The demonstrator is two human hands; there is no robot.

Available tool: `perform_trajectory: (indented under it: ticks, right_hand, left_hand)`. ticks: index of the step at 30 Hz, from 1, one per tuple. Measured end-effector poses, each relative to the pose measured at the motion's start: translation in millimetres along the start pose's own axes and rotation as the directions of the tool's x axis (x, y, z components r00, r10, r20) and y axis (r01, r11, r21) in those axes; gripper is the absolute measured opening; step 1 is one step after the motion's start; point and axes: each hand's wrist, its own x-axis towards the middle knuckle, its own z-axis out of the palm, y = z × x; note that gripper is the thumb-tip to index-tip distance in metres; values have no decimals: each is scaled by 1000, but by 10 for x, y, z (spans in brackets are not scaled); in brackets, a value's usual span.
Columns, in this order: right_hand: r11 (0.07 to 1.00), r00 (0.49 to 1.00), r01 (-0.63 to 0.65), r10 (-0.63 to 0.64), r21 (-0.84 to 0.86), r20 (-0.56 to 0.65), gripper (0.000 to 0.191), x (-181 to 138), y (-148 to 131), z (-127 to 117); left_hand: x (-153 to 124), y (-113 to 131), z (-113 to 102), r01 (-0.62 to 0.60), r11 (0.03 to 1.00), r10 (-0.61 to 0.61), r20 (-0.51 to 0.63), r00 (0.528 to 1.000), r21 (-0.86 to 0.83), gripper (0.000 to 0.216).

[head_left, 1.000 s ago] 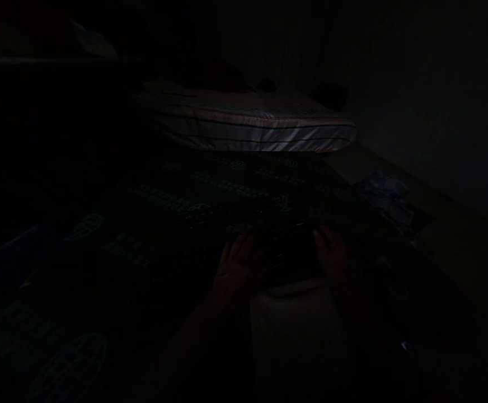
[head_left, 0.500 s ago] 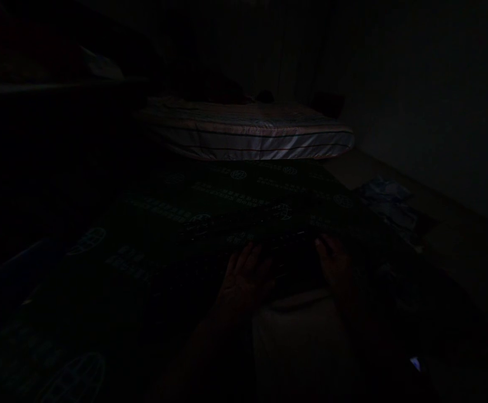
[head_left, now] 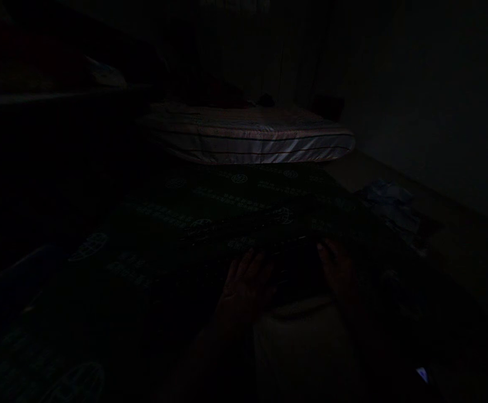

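Observation:
The picture is very dark. My left hand (head_left: 247,279) lies palm down with its fingers stretched forward and slightly apart. It rests on dark material (head_left: 296,268) whose kind I cannot make out, with small bright glints along its far edge. To the right, my right hand (head_left: 337,262) touches the other side of this material, fingers extended, partly lost in shadow. Nothing shows clearly in either hand. Under and beyond them spreads a green sheet (head_left: 223,196) printed with pale globes and lettering. A pale surface (head_left: 303,347) lies between my forearms.
A mattress (head_left: 261,145) with a striped cover lies beyond the green sheet. Crumpled cloth (head_left: 389,201) is on the floor at the right, near a wall (head_left: 437,112). A light-edged ledge (head_left: 26,99) runs along the left. A small bright spot (head_left: 422,374) shows at lower right.
The view has tilted up slightly, so things sit a little lower, and the picture is dimmer. Both hands stay in nearly the same place on the dark material.

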Motion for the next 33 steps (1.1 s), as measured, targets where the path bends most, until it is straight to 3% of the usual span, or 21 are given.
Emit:
perform_trajectory:
  ticks: [20, 33]
  right_hand:
    - [998, 998, -67, 67, -3, 17, 49, 11, -20, -28]
    - [999, 999, -43, 43, -1, 28, 49, 7, -4, -41]
  left_hand:
    - [7, 14, -42, 18, 1000, -18, 43, 999, -9, 43]
    - [4, 1, -18, 21, 1000, -21, 38, 999, -14, 44]
